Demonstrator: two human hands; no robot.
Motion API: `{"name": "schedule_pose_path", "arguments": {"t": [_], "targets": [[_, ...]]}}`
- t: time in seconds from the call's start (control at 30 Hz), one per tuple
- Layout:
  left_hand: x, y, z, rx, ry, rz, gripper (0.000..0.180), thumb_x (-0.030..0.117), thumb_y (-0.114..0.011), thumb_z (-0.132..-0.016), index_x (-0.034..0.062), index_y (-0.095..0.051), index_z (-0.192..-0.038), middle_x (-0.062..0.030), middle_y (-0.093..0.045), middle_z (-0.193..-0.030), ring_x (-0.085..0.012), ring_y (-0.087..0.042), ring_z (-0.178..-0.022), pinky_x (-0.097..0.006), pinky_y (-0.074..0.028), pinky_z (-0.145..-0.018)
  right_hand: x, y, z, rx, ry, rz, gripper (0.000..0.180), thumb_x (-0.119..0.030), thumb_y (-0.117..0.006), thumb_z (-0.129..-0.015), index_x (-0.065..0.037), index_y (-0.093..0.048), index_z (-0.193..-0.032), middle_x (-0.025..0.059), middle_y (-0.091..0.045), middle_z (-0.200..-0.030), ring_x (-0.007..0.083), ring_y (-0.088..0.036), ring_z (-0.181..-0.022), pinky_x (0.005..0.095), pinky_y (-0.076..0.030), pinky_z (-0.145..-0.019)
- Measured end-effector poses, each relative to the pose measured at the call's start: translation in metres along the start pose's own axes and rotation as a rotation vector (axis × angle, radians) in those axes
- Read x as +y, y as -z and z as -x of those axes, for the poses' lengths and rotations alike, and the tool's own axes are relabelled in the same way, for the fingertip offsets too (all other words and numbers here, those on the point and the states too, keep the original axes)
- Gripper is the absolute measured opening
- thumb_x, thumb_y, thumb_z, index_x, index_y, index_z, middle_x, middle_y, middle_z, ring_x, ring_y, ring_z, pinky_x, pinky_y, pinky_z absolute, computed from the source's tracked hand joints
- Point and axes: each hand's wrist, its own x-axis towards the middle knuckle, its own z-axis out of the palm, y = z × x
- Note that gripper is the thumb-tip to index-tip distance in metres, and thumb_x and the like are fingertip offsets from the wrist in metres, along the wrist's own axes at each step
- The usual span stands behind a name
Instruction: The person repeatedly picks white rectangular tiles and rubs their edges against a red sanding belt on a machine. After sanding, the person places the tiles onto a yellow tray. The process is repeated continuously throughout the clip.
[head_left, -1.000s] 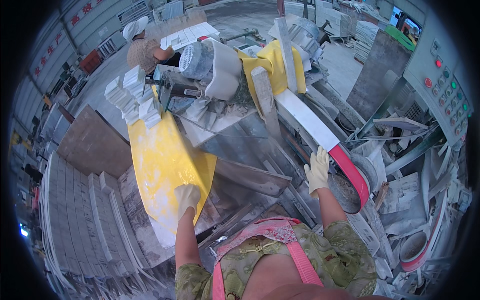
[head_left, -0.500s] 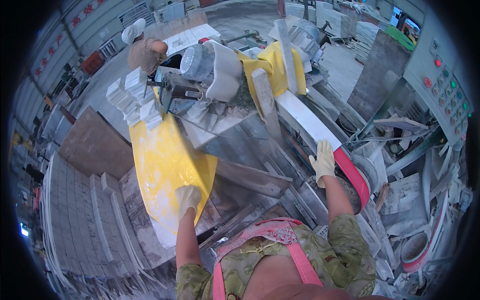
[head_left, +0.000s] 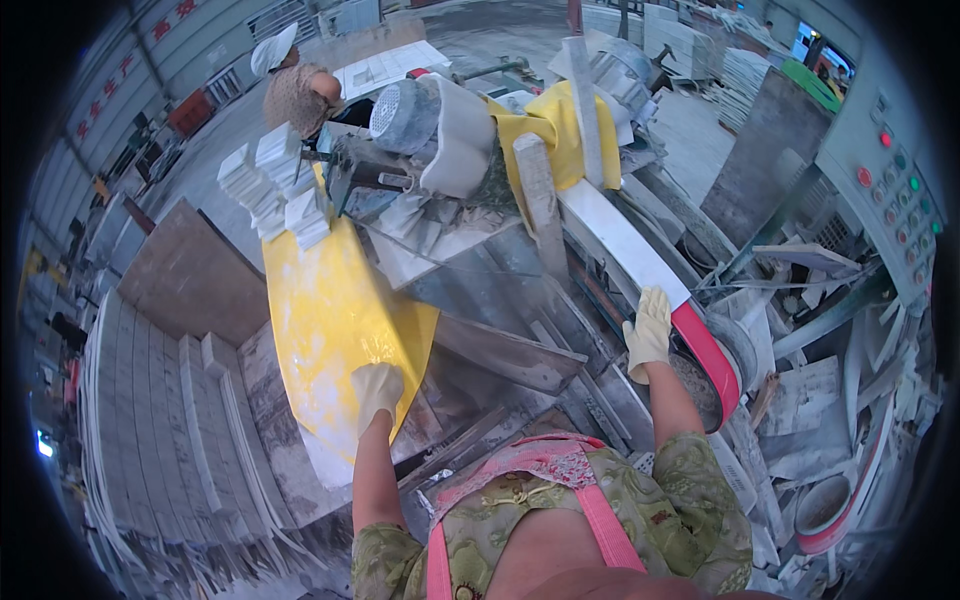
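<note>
My right hand (head_left: pixel 650 332), in a pale rubber glove, lies with fingers stretched out near the close end of a long white strip (head_left: pixel 630 238). The strip rests on a red belt (head_left: pixel 708 352) that curves round a roller at the near end. On the left, my gloved left hand (head_left: pixel 378 388) rests on the lower right part of a glossy yellow sheet (head_left: pixel 320 330). Its fingers bend down out of sight, so any grip is hidden. Stacks of small white blocks (head_left: pixel 305 220) sit on the sheet's far end.
A motor (head_left: pixel 400 118) and a yellow cloth (head_left: pixel 560 130) are beyond the strip. A button panel (head_left: pixel 890 190) stands at right. Stacked grey slabs (head_left: pixel 150 400) fill the left, and broken pieces (head_left: pixel 800 400) lie at right. A person (head_left: pixel 295 90) in a white cap works farther back.
The whole view has shifted slightly. Both my hands stay in about the same places on the sheet and the strip. The person at the back has turned their head a little.
</note>
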Motion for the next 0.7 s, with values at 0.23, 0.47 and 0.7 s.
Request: {"name": "schedule_pose_path", "arguments": {"t": [0.23,0.47,0.7], "targets": [[-0.0006,0.0031,0.0031,-0.036,-0.03,0.011,0.032,0.022,-0.053,-0.088,0.0059,-0.079,-0.078,-0.0218,-0.074,-0.086,-0.0376,-0.074,-0.085,-0.048,-0.054,-0.074,0.0037,-0.0046,0.0004,0.059,0.014,-0.012,0.087,-0.024,-0.07,-0.09,0.007,-0.026,-0.159,0.0292,-0.029,-0.164,0.0406,-0.023,-0.156,0.0469,-0.013,-0.13],[-0.0007,0.0058,0.0026,-0.032,-0.065,-0.005,0.032,0.024,-0.054,-0.088,0.0074,-0.08,-0.079,-0.0203,-0.075,-0.086,-0.0372,-0.074,-0.084,-0.048,-0.054,-0.072,0.0063,-0.0031,0.0052,0.073,0.026,0.012,0.085,-0.02,-0.072,-0.089,0.006,-0.029,-0.158,0.0279,-0.03,-0.164,0.0398,-0.023,-0.156,0.0468,-0.015,-0.13],[0.0001,0.0033,0.0021,-0.045,-0.116,-0.101,0.027,0.019,-0.056,-0.087,0.011,-0.081,-0.079,-0.0163,-0.076,-0.085,-0.0343,-0.075,-0.082,-0.046,-0.053,-0.067,0.0097,-0.0054,0.0079,0.074,0.03,0.015,0.085,-0.019,-0.072,-0.088,0.007,-0.029,-0.157,0.0278,-0.028,-0.165,0.0395,-0.022,-0.156,0.0468,-0.014,-0.13]]}}
